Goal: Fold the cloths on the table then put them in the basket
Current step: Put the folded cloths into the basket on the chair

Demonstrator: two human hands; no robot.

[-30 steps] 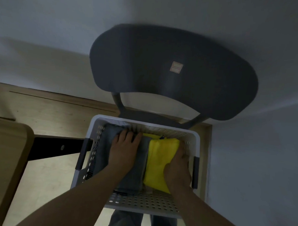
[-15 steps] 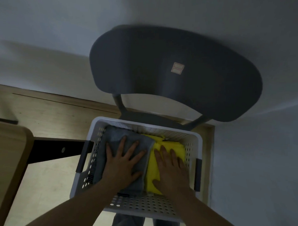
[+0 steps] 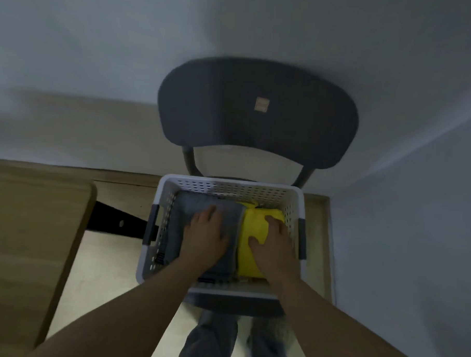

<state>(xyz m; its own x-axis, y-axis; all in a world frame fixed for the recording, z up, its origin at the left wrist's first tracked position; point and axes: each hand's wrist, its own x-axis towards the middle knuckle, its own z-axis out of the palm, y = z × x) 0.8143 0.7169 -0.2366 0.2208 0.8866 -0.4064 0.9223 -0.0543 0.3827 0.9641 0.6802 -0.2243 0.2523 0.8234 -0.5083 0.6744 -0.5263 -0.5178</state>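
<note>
Head view: a white perforated basket point(image 3: 230, 182) with dark side handles sits on the seat of a dark grey chair point(image 3: 258, 117), whose backrest rises behind it against a pale wall. Both cloths lie folded inside the basket, side by side and touching. The grey cloth point(image 3: 177, 224) fills the left half and the yellow cloth point(image 3: 252, 222) the right half.

The left hand point(image 3: 206, 237) lies palm-down on top of the grey cloth, fingers close together and pointing toward the far wall of the basket, holding nothing. The right hand point(image 3: 274, 246) rests palm-down on the yellow cloth, its thumb spread out to the left and its fingers reaching to the cloth's far right corner. Blur hides whether their tips bend over the edge. Both forearms come in from the bottom of the view.

A wooden tabletop point(image 3: 24, 236) shows at the left, well apart from the basket. The person's trouser legs point(image 3: 208, 339) show below the basket.
</note>
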